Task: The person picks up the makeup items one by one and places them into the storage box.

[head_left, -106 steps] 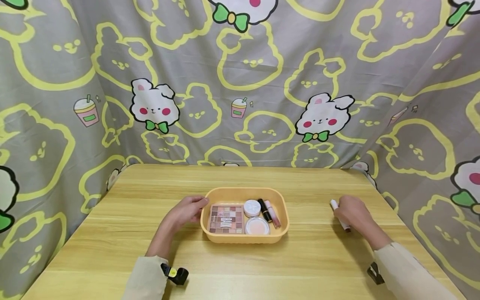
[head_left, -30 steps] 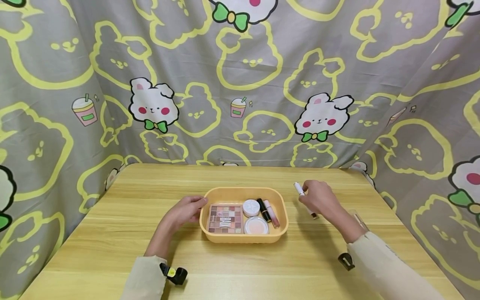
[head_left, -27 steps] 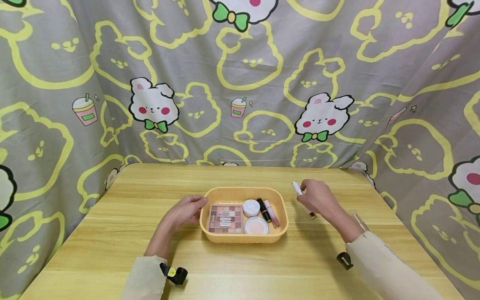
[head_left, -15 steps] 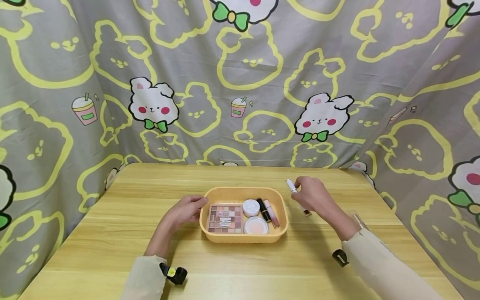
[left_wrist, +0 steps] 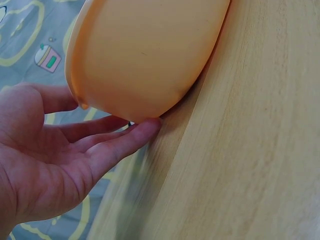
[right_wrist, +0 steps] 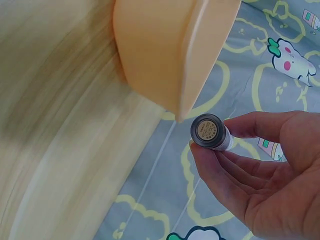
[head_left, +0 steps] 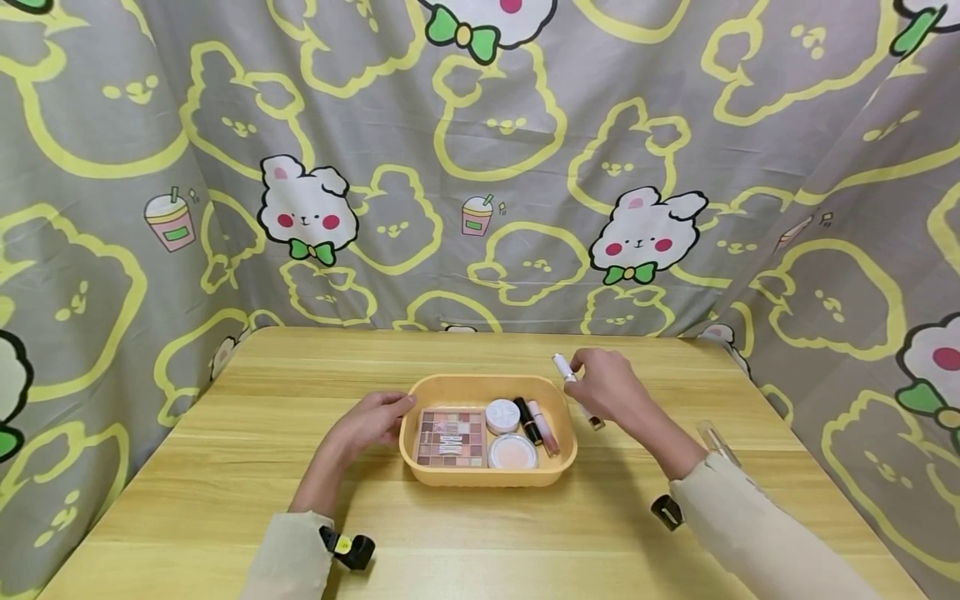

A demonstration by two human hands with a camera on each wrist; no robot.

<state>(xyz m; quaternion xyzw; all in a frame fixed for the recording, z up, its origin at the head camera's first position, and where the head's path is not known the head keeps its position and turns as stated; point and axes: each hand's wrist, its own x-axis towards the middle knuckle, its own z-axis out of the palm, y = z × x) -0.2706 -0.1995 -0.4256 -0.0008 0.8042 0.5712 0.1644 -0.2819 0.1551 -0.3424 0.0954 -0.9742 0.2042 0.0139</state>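
A yellow-orange plastic basket [head_left: 487, 477] stands mid-table. In it lie an eyeshadow palette [head_left: 450, 439], a round white case [head_left: 502, 416], a round compact with a clear lid [head_left: 513, 452], a black lipstick tube [head_left: 528, 421] and a pink lip gloss [head_left: 544, 429]. At the basket's left end my left hand [head_left: 369, 422] holds it, thumb at the rim and fingertips against the outer wall [left_wrist: 145, 55]. Just off the right rim, my right hand [head_left: 609, 385] pinches a lip gloss tube [head_left: 564, 367] with a white upper part. Its dark round base [right_wrist: 207, 131] faces the right wrist camera.
A slim clear tube [head_left: 718, 442] lies on the wooden table [head_left: 480, 550] at right, partly behind my right sleeve [head_left: 750, 525]. Patterned grey curtains [head_left: 480, 283] stand behind the table and at both sides.
My right hand has carried the lip gloss tube leftward from the table's right side to the basket's right rim. The slim clear tube shows from behind the sleeve. My left hand stays in place.
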